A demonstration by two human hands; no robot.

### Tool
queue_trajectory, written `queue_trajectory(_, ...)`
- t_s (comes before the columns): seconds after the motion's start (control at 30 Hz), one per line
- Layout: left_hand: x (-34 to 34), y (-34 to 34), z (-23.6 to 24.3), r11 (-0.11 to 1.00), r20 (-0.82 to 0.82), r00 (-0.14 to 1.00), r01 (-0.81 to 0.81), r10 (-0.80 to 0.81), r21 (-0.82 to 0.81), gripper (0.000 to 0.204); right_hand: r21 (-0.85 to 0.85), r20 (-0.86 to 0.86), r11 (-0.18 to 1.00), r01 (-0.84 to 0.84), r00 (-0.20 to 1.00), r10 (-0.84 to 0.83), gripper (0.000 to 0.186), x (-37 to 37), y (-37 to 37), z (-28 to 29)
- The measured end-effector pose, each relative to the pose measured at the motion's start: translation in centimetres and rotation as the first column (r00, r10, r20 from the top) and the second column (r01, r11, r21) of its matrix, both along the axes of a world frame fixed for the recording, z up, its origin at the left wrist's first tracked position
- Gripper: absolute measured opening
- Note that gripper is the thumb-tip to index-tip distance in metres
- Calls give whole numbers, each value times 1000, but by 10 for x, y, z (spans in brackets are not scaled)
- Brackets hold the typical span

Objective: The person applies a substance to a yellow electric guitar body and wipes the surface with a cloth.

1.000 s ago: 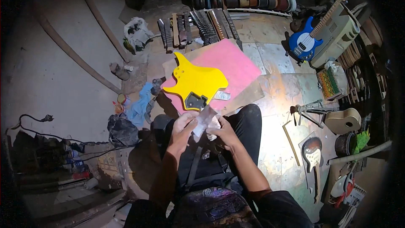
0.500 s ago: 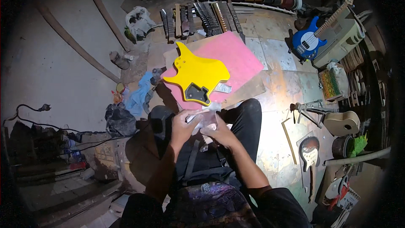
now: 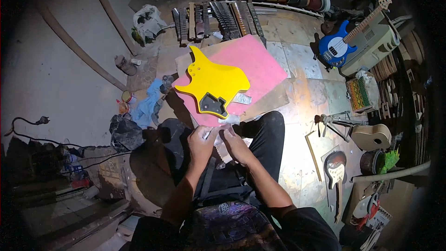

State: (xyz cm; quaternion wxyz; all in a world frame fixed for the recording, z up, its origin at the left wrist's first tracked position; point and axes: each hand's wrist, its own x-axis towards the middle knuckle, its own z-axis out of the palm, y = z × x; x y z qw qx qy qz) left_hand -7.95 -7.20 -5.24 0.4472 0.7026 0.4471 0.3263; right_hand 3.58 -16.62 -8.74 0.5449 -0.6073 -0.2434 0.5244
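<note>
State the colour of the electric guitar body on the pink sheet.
The electric guitar body is bright yellow, seen best in the head view.

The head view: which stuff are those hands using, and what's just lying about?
Seems in use:
Pale sheet, in left hand and right hand
Yellow guitar body
Pink mat under it

Probably lying about:
Blue bass guitar
Blue cloth
Tan acoustic body
</note>
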Motion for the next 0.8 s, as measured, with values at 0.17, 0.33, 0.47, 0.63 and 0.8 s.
queue_trajectory(0.17,-2,3,-15,997,43,998,48,-50,55,17,-59,-346,998,7,938,-27,49,9,0,0)
queue_trajectory(0.33,-7,17,-34,944,346,912,288,-221,-158,22,5,-725,997,75,687,-49,56,13,-14,7)
queue_trajectory(0.47,0,38,-43,826,348,805,549,-480,-129,43,153,-856,988,25,502,120,73,12,-20,13)
queue_trajectory(0.63,13,80,-55,407,354,523,843,-775,-353,88,248,-832,968,-45,502,237,87,22,-10,16)
queue_trajectory(0.8,44,155,-60,666,-231,625,690,-746,-285,88,-52,-7,999,-16,1000,16,44,76,12,-16)
